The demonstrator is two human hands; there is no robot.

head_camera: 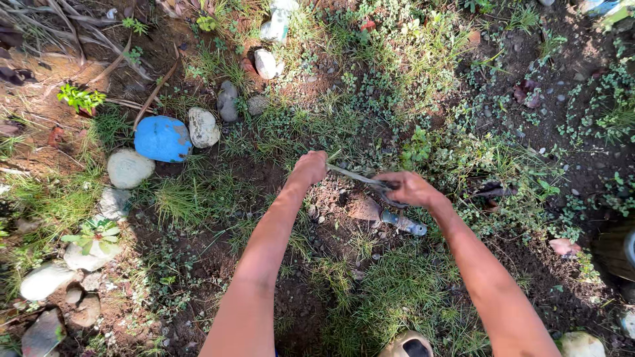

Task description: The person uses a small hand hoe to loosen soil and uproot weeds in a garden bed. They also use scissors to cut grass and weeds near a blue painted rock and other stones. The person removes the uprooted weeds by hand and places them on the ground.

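My left hand (309,168) is clenched on a tuft of grass (334,157), and my right hand (410,188) is closed around a thin blade (357,176) reaching toward that fist. If the stems give suddenly, I judge the blade could slide into my left knuckles.

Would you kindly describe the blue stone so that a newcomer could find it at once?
Look to the curved row of pale stones edging the grassy patch, left of the left hand. Near the row's upper bend lies the blue stone, beside a whitish stone. It alone is bright blue; the others are grey or white.
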